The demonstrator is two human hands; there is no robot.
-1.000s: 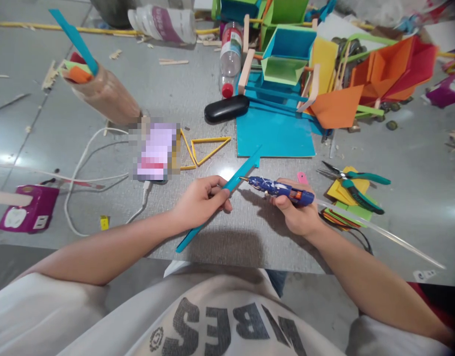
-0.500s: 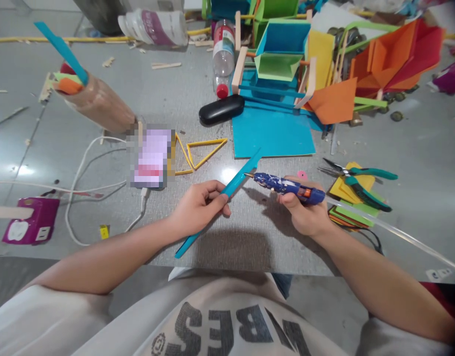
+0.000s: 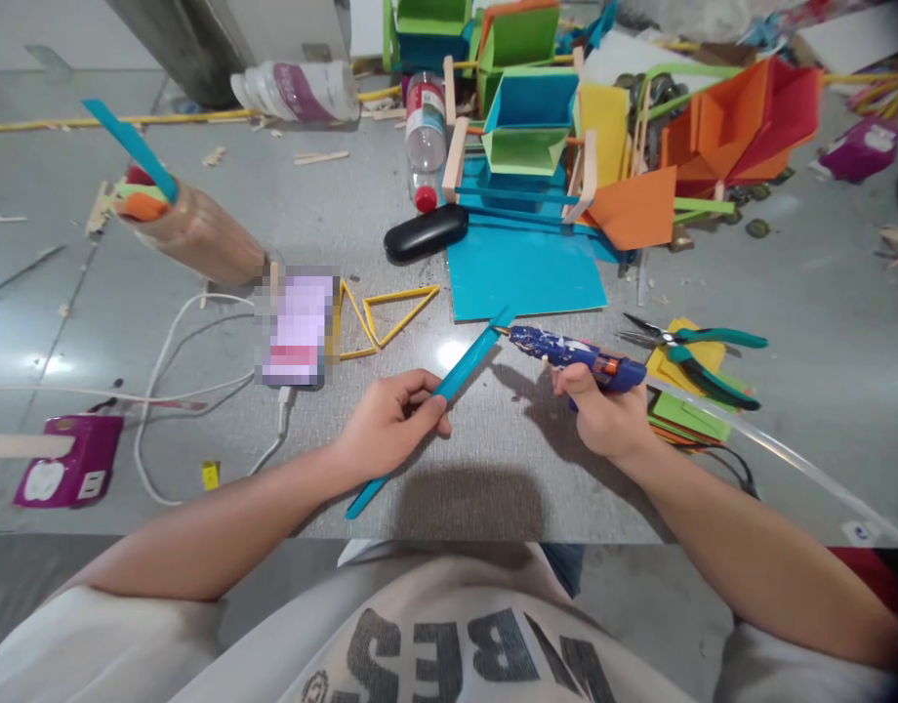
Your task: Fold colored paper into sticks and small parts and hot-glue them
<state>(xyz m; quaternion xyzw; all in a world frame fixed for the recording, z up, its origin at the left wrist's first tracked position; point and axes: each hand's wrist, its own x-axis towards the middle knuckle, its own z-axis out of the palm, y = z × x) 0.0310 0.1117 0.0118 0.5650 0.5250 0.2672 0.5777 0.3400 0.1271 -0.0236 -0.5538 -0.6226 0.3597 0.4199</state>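
Note:
My left hand (image 3: 397,420) pinches a long folded blue paper strip (image 3: 464,373) between thumb and fingers, and the strip slants from lower left to upper right over the table. In my right hand (image 3: 606,415) is a dark blue glue gun (image 3: 577,357) with a clear glue stick (image 3: 756,436) trailing out of its back. The gun's nozzle is at the upper end of the strip; whether it touches is too small to tell. Beyond the strip's far end lies a flat blue sheet (image 3: 529,278).
Yellow triangles (image 3: 401,310) and a charging phone (image 3: 299,327) lie left of centre. A black case (image 3: 426,232), a bottle (image 3: 426,137) and a coloured paper model (image 3: 533,122) stand behind. Pliers (image 3: 702,356) rest on paper pieces at right. A brown holder (image 3: 200,229) is at left.
The glue gun's nozzle has moved up along the strip toward its far end, with my right hand following. My left hand keeps its hold. The whole view has shifted slightly.

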